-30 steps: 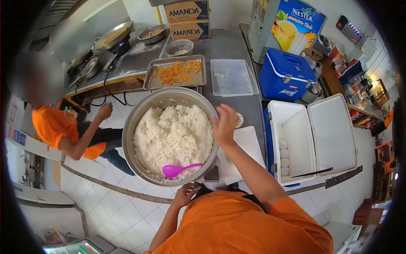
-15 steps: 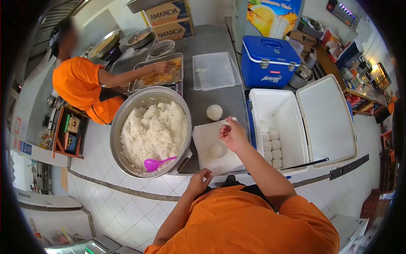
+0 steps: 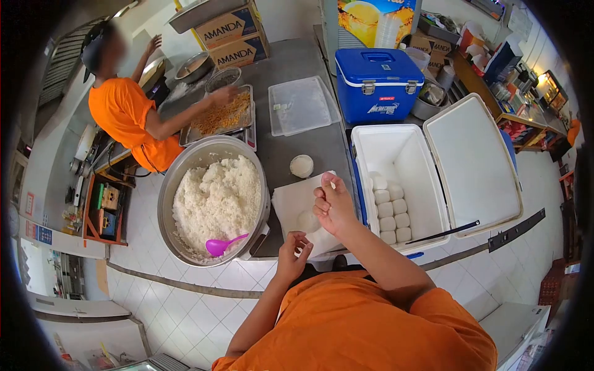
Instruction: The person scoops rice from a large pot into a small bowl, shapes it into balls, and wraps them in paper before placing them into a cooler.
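Since half a second ago: left hand [image 3: 292, 249] risen off bench [image 3: 303, 62] edge, fingers loosely curled, empty. Right hand [image 3: 334, 206] loosely cupped, holding nothing discernible. Rice ball [image 3: 307, 221] on paper [image 3: 291, 201], just left of right hand, nearer it.

Shiny metal pot [image 3: 185, 167]; glossy plastic spoon [image 3: 223, 245].
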`<move>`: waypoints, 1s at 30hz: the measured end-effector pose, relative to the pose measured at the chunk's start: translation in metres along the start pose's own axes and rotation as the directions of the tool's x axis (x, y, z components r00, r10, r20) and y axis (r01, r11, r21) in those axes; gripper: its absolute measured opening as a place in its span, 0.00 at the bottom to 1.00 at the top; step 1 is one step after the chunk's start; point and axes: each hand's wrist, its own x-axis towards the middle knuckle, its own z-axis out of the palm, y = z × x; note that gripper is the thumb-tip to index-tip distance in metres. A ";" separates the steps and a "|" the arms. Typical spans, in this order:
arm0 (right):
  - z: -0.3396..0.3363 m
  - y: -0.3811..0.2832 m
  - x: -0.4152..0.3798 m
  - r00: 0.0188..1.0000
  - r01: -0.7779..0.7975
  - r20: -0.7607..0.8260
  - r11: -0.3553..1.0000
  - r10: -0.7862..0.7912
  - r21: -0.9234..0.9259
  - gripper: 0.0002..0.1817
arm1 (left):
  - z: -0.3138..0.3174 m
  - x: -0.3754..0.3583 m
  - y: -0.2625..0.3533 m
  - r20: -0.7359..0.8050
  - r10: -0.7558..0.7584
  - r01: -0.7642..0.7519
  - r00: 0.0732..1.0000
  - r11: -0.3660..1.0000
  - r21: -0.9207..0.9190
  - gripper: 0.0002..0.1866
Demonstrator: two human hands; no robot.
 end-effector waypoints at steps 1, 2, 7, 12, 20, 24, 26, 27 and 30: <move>0.004 -0.005 -0.003 1.000 0.006 0.000 1.000 -0.006 0.000 0.19 | 0.000 -0.002 -0.004 -0.013 -0.019 0.018 1.000 0.999 -0.031 0.18; 0.008 -0.011 -0.008 0.998 0.027 0.054 0.998 -0.024 -0.053 0.20 | -0.001 -0.003 -0.009 -0.011 -0.014 0.014 1.000 0.999 -0.033 0.18; 0.014 -0.019 0.000 0.967 0.164 0.236 0.945 -0.097 -0.284 0.27 | -0.008 -0.014 -0.026 -0.104 -0.085 0.077 0.991 0.994 -0.081 0.18; 0.032 0.005 0.021 0.926 0.223 0.372 0.878 -0.056 -0.423 0.27 | -0.015 -0.025 -0.033 -0.162 -0.164 0.153 0.973 0.985 -0.082 0.18; 0.049 0.043 0.074 0.090 0.943 0.884 -0.325 0.458 0.072 0.31 | -0.018 -0.033 -0.045 -0.079 -0.211 0.215 0.974 0.976 0.044 0.20; 0.064 0.007 0.082 0.158 0.933 0.781 -0.350 0.605 0.082 0.30 | -0.012 -0.029 -0.045 -0.113 -0.116 0.132 0.987 0.980 0.146 0.18; 0.069 -0.014 0.079 0.169 0.912 0.937 -0.409 0.306 -0.031 0.27 | -0.006 -0.023 -0.060 -0.083 0.180 -0.128 0.980 0.895 0.428 0.17; 0.062 -0.019 0.078 0.165 0.913 0.935 -0.408 0.315 -0.023 0.27 | -0.002 -0.019 -0.068 -0.092 0.182 -0.127 0.979 0.897 0.423 0.17; 0.007 -0.027 0.058 0.552 0.794 0.833 -0.277 -0.048 -0.542 0.20 | 0.013 -0.008 -0.101 -0.048 0.272 -0.226 0.961 0.875 0.427 0.14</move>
